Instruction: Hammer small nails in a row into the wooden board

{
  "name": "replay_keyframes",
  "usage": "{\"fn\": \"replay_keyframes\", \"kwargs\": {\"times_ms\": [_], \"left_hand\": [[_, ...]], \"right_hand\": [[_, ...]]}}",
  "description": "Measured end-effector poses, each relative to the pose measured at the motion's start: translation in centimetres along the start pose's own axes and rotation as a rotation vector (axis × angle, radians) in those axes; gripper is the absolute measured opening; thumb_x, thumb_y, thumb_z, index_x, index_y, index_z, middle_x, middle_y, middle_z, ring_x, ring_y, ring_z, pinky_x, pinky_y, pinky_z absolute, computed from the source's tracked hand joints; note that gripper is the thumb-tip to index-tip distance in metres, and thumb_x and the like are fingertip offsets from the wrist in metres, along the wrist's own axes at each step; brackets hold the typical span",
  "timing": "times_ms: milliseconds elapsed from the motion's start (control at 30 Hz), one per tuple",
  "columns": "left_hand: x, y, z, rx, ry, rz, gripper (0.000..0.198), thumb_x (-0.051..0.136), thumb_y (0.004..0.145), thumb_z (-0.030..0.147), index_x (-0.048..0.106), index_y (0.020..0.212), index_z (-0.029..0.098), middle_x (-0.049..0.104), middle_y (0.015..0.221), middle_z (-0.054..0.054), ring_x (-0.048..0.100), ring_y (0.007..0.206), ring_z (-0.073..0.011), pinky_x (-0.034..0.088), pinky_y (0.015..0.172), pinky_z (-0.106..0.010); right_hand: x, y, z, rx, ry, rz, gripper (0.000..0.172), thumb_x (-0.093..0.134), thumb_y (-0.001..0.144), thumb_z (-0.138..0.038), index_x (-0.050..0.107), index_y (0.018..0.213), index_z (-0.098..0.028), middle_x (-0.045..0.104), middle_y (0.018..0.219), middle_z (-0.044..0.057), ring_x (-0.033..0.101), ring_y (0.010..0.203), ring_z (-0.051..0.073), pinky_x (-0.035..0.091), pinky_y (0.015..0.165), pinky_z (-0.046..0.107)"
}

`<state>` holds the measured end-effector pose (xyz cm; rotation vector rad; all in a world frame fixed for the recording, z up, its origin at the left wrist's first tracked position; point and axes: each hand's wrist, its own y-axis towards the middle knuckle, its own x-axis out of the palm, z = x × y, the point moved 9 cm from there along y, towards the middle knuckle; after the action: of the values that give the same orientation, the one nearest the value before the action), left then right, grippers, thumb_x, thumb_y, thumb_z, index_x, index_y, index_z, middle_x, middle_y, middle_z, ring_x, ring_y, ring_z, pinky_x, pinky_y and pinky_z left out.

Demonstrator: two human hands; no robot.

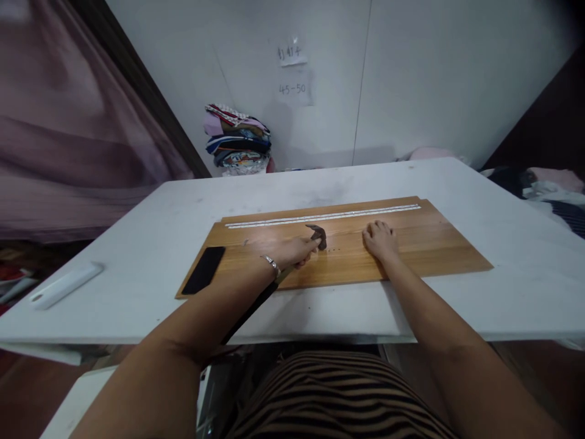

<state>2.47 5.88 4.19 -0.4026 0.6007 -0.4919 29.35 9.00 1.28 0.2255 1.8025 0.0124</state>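
My left hand (296, 251) is closed around the handle of a claw hammer, close below its head. The dark, rusty-looking hammer head (322, 238) is just above or touching a wooden board (439, 244); I cannot tell which. A few tiny dark dots, perhaps nails, show on the wood right of the head. Farther right, my right hand (380, 240) rests on the board with its fingers curled under. Its fingertips are hidden, so anything in them cannot be made out. Two thin white strips (324, 216) run along the board's far side.
A black flat rectangular thing (203, 270) lies on the board's left end. The white table (137, 225) also bears a long white object (66, 285) at left. Folded cloths (240, 137) are stacked behind the table, near the wall. Pink curtain fabric hangs at left.
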Motion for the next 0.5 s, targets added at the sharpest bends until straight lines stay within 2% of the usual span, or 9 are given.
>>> {"fn": "replay_keyframes", "kwargs": {"times_ms": [233, 367, 500], "left_hand": [[0.3, -1.4, 1.5, -0.017, 0.031, 0.023, 0.042, 0.041, 0.102, 0.057, 0.052, 0.086, 0.02, 0.042, 0.056, 0.006, 0.038, 0.043, -0.0088, 0.032, 0.045, -0.023], [0.5, -1.5, 1.3, -0.066, 0.03, 0.025, 0.04, 0.04, 0.104, 0.054, 0.051, 0.086, 0.02, 0.04, 0.057, 0.007, 0.037, 0.044, -0.0082, 0.032, 0.045, -0.022], [0.5, -1.3, 1.1, -0.065, 0.02, 0.022, 0.042, 0.043, 0.101, 0.059, 0.052, 0.088, 0.02, 0.042, 0.06, 0.006, 0.038, 0.046, -0.0084, 0.034, 0.047, -0.022]], "right_hand": [[0.7, 0.3, 0.4, -0.009, -0.007, 0.013, 0.039, 0.034, 0.101, -0.037, 0.065, 0.112, -0.017, 0.064, 0.131, 0.018, 0.049, 0.128, 0.031, 0.036, 0.105, 0.05], [1.0, 0.4, 0.6, -0.02, 0.005, 0.026, 0.039, 0.033, 0.101, -0.038, 0.066, 0.107, -0.019, 0.065, 0.127, 0.017, 0.049, 0.126, 0.031, 0.036, 0.103, 0.049], [0.9, 0.4, 0.7, -0.016, -0.018, 0.02, 0.039, 0.033, 0.1, -0.037, 0.067, 0.107, -0.018, 0.064, 0.126, 0.018, 0.05, 0.125, 0.032, 0.037, 0.102, 0.049]]}}
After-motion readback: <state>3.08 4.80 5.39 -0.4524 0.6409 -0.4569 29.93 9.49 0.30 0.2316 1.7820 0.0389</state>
